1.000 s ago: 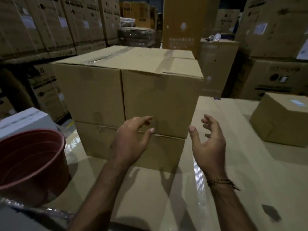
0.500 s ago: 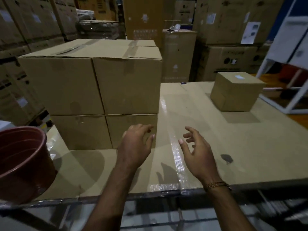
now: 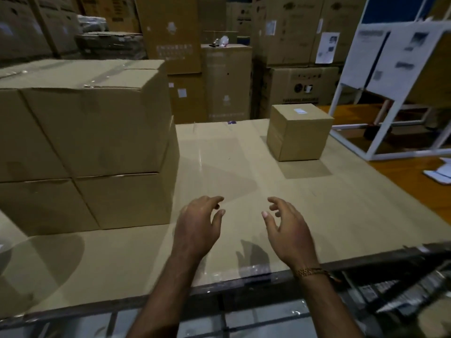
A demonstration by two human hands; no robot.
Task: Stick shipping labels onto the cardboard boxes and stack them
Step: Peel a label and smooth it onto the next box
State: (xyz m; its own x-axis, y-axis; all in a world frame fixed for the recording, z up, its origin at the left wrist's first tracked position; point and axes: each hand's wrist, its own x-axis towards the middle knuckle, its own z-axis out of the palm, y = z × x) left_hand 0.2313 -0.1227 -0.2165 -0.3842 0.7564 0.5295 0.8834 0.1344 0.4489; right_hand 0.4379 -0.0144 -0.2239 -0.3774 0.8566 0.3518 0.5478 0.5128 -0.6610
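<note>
A stack of plain cardboard boxes (image 3: 97, 132), two layers high, fills the left side of the cardboard-covered table (image 3: 353, 215). One single small box (image 3: 299, 132) stands alone at the far right of the table, with a small white label (image 3: 300, 111) on its top. My left hand (image 3: 197, 228) and my right hand (image 3: 290, 228) hover side by side over the table's near middle, palms facing each other, fingers spread and curled. Neither hand holds anything or touches a box. A gold bracelet circles my right wrist.
Tall stacks of large printed cartons (image 3: 292, 45) wall in the back and the left. A white metal frame with paper sheets (image 3: 390, 69) stands at the right, on an orange floor with loose papers (image 3: 439, 172). The table's dark near edge (image 3: 244, 281) runs below my wrists.
The view has swung right: the stack has slid to the left, the red bucket has left the picture and the lone box has come toward the centre. Both hands have drawn away from the stack, still empty.
</note>
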